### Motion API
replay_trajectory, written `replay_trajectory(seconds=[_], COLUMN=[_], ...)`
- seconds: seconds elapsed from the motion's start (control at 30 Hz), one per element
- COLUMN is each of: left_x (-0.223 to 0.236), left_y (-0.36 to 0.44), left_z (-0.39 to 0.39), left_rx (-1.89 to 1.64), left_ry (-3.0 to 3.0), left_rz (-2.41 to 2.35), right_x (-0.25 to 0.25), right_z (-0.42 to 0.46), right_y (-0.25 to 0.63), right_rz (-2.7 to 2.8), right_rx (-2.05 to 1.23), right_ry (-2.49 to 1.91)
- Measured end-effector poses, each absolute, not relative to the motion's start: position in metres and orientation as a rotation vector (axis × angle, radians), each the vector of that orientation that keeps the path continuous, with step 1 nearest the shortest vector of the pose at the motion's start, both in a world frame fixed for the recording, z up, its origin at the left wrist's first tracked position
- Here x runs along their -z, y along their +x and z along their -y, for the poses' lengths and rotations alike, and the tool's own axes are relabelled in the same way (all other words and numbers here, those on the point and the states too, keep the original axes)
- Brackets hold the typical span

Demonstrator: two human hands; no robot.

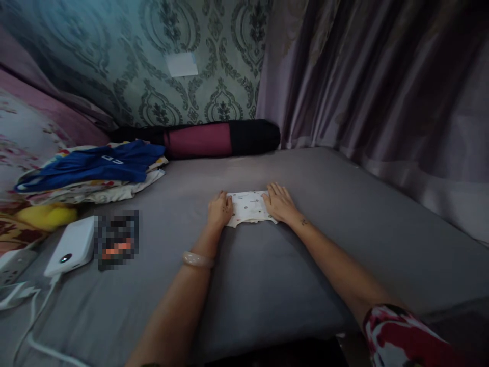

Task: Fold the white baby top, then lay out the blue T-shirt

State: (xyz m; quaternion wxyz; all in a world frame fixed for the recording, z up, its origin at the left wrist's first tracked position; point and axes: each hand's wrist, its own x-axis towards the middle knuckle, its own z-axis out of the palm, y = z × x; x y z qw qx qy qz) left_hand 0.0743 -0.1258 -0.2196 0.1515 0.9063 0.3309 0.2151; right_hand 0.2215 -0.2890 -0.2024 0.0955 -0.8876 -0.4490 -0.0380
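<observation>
A small folded white garment (247,206) with a scattered dark print lies on the grey-sheeted bed (267,275); its near edge is wavy and cream-coloured. At its left edge is my left hand (220,209), fingers bent down and thumb along the cloth. My right hand (280,202) rests on the right edge, palm down, with the fingers stretched forward and the thumb on the fabric. The undersides of both hands are hidden. A pale bangle (197,259) circles my left wrist.
Folded clothes with a blue top (99,164) are piled at the left. Nearer are a white power bank (72,247) with a cable (49,346), a blurred-out item (117,239) and a yellow plush thing (46,216). A black and maroon long bag (198,139) lies along the wall; curtains (344,76) hang right.
</observation>
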Motion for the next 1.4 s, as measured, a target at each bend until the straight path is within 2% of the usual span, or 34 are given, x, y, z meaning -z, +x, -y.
replay_trajectory(seconds=[0.37, 0.73, 1.17, 1.4], left_x=[0.210, 0.214, 0.210, 0.209], left_y=[0.067, 0.069, 0.070, 0.069], left_z=[0.123, 0.118, 0.117, 0.113], left_rx=[-0.817, -0.784, -0.865, -0.984], left_ry=[2.550, 2.517, 2.246, 2.049], left_rz=[-1.124, -1.067, -1.071, -1.171], right_x=[0.212, 0.201, 0.199, 0.201], right_z=[0.288, 0.258, 0.251, 0.232], right_y=[0.222, 0.191, 0.180, 0.160], right_rz=[1.391, 1.467, 1.414, 1.477], right_rx=[0.029, -0.006, -0.081, 0.051], right_ry=[-2.647, -2.480, -2.495, -2.425])
